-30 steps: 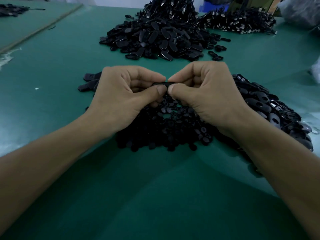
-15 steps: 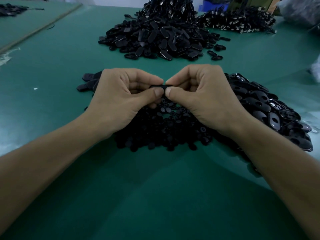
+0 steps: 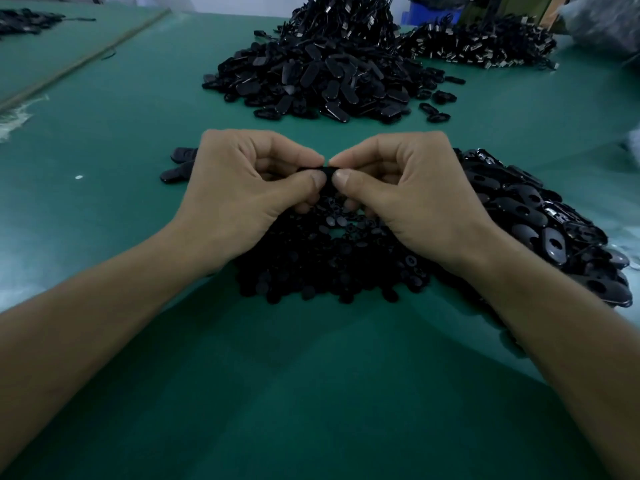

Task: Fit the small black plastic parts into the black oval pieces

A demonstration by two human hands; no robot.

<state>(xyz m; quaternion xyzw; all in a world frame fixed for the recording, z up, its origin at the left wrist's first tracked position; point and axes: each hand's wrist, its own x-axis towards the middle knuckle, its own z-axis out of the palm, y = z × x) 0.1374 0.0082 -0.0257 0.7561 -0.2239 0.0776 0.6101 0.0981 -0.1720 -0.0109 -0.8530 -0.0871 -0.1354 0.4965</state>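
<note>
Pinch: my left hand (image 3: 242,192) & right hand (image 3: 412,195) both squeeze one oval piece (image 3: 327,170), over near pile of small parts (image 3: 329,268). Prob done: far heap (image 3: 318,81); right pile (image 3: 540,220) not yet fitted, I'd say.

The person's left hand (image 3: 242,202) and right hand (image 3: 419,202) are bare, and so are the left forearm (image 3: 104,327) and the right forearm (image 3: 554,344), with skin showing all the way to the edge of view. Both forearms look lean and smooth. The fingers (image 3: 291,154) are fairly slender, with fine creases over the knuckles. The left thumbnail (image 3: 317,180) and right thumbnail (image 3: 343,177) are short and plain, cut close to the tip
</note>
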